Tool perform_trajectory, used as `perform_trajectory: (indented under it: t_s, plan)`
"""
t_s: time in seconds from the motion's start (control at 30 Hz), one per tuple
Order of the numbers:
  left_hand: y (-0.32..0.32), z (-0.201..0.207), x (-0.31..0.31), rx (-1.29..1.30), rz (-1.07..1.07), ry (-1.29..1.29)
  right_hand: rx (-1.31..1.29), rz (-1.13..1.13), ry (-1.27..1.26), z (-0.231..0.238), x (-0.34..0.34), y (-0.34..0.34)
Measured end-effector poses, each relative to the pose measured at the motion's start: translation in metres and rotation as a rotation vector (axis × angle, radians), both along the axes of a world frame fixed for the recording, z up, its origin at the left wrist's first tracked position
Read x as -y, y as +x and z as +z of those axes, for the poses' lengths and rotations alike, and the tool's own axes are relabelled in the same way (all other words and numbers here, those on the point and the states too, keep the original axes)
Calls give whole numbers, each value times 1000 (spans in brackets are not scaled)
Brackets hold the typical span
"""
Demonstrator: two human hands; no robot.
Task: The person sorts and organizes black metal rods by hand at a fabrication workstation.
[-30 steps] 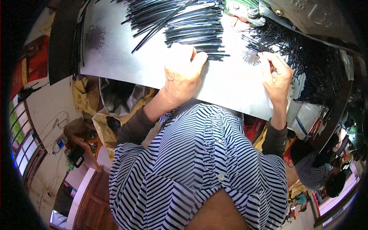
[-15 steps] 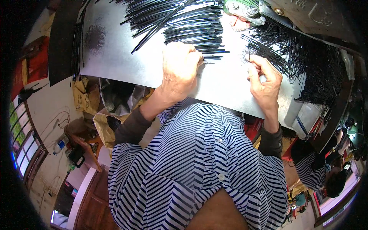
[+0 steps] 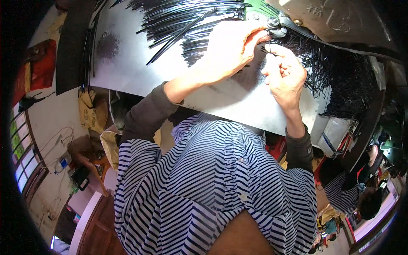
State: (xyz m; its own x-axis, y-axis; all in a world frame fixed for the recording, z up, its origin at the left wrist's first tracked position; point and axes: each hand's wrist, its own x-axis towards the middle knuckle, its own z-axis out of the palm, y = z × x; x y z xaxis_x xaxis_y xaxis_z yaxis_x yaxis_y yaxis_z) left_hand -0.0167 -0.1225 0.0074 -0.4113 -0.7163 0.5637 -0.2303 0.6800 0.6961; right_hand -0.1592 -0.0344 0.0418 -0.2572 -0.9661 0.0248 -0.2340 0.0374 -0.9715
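My left hand [image 3: 233, 49] reaches over the pile of black rods [image 3: 170, 25], fingers pinched close to the metal machine part [image 3: 274, 23]; overexposure hides what they hold. My right hand [image 3: 287, 78] is just right of it and a little nearer me, thumb and fingertips closed on a thin black piece [image 3: 268, 51]. The fingertips of both hands almost meet. The long rods lie side by side, with a few crossing on top. My left hand and forearm cover part of that pile.
The pale metal worktop [image 3: 136, 72] has a dark smudge at its left. Short thin black pieces [image 3: 316, 72] are heaped at right. A large metal housing [image 3: 335, 19] overhangs the back right. A white box [image 3: 335, 134] sits at the right edge. Another person [image 3: 344, 191] is at far right.
My left hand has moved right and away from me, from the near end of the rods to the machine part. My right hand has shifted slightly left, still pinching a thin black piece.
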Motion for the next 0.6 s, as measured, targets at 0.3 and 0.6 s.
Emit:
perform_trajectory:
  t_s: [0.3, 0.6]
  plan:
    - [-5, -2, 5, 89, 22, -61, -67, 13, -108, -7, 8, -9]
    - [-5, 2, 3, 85, 43, -106, 43, 7, -54, -6, 8, -7]
